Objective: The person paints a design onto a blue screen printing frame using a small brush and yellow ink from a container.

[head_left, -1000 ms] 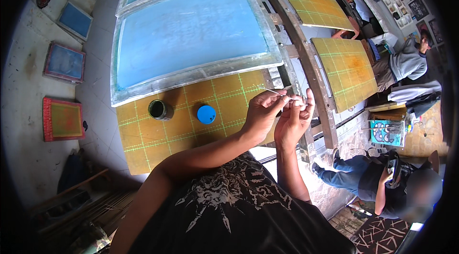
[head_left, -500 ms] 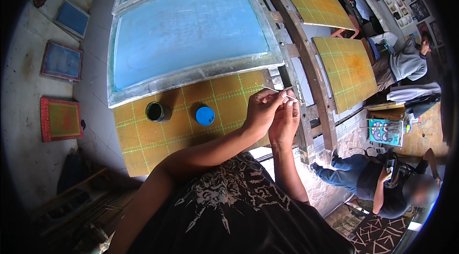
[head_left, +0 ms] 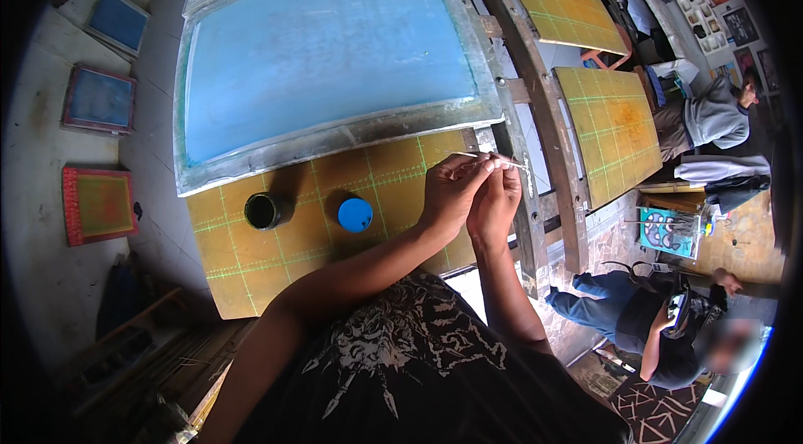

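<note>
Jutting past right hand (head_left: 493, 211), thin stick (head_left: 515, 165)

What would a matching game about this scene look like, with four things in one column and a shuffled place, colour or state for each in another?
Things:
1. thin stick
2. jar
3. round lid
4. large framed panel

Descriptions:
A. light blue surface inside a worn, greyish-white border
B. blue, lying on the yellow-brown board
C. dark and open-topped
D. held by the left hand and right hand

Right pairs: 1-D, 2-C, 3-B, 4-A.
</note>
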{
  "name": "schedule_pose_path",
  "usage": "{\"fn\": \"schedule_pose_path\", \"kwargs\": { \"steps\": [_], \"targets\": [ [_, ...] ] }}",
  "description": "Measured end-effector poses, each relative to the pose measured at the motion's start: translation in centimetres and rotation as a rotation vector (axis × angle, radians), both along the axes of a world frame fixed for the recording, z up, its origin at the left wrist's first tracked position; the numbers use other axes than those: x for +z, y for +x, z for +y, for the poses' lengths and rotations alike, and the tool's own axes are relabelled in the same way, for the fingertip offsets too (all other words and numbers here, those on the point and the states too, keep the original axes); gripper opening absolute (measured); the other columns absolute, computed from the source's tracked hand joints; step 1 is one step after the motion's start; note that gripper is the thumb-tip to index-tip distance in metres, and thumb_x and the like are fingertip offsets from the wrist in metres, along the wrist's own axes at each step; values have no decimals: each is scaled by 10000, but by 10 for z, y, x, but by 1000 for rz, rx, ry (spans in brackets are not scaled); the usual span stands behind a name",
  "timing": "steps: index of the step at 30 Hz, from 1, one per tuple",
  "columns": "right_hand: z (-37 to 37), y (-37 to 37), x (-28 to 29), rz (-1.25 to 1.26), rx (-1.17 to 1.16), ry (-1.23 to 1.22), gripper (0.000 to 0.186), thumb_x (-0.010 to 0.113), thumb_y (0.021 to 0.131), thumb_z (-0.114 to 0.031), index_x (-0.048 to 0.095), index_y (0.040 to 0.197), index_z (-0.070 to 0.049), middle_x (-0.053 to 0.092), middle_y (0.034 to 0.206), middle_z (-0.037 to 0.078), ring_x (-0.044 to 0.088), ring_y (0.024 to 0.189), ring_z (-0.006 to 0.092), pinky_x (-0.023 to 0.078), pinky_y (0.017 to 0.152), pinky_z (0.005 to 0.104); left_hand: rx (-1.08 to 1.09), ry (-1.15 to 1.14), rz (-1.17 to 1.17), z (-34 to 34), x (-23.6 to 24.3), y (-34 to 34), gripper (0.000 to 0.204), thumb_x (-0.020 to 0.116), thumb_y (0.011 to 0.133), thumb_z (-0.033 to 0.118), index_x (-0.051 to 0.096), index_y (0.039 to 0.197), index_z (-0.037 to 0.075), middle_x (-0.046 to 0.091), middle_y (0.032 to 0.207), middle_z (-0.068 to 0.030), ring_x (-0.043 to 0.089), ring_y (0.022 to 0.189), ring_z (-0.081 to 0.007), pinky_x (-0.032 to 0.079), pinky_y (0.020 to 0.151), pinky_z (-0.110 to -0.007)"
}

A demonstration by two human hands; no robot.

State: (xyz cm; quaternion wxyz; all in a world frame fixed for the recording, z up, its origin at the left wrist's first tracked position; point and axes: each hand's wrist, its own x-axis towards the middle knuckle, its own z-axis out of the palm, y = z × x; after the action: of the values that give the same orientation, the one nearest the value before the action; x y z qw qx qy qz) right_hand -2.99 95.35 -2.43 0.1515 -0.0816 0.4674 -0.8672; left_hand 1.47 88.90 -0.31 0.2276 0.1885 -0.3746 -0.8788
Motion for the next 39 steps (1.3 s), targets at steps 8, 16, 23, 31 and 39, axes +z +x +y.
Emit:
{"fn": "schedule_pose_path", "kwargs": {
  "steps": [8,16,23,31,39],
  "targets": [
    [-36,-97,-2,-3,57,2,99,552,923,-139,566,871,-55,581,859,47,546,782,121,457,757,258,-438,-527,-107,-47,24,75,411,645,835,82,505,1210,-12,548,1008,-50,519,944,-120,439,839,-279],
    [-88,-194,-13,185,50,275,70,560,918,-120,582,892,-59,627,837,32,588,770,104,467,750,255,729,-1047,-626,-283,49,207,436,465,946,355,552,1120,-35,565,1111,-107,507,1043,-193,387,901,-330],
    [-124,-207,-31,374,108,331,118,551,924,-122,599,878,-24,637,818,36,575,765,97,447,739,232,534,-1013,-1487,-443,-105,311,637,433,905,543,560,1155,-28,602,1107,-216,556,1050,-298,394,923,-351],
    [-129,-203,-34,456,115,477,123,547,923,-99,592,867,0,641,815,43,572,750,93,456,738,230,487,-1020,-1438,-446,-134,294,683,410,897,580,607,934,-72,615,804,-243,579,759,-357,437,733,-418],
    [-132,-191,-50,367,48,434,109,540,920,-71,586,870,13,646,823,63,587,768,101,463,750,224,594,-1192,-1468,-440,-132,288,668,403,913,554,604,859,-81,604,755,-254,571,698,-394,435,670,-451]
  ]
}}
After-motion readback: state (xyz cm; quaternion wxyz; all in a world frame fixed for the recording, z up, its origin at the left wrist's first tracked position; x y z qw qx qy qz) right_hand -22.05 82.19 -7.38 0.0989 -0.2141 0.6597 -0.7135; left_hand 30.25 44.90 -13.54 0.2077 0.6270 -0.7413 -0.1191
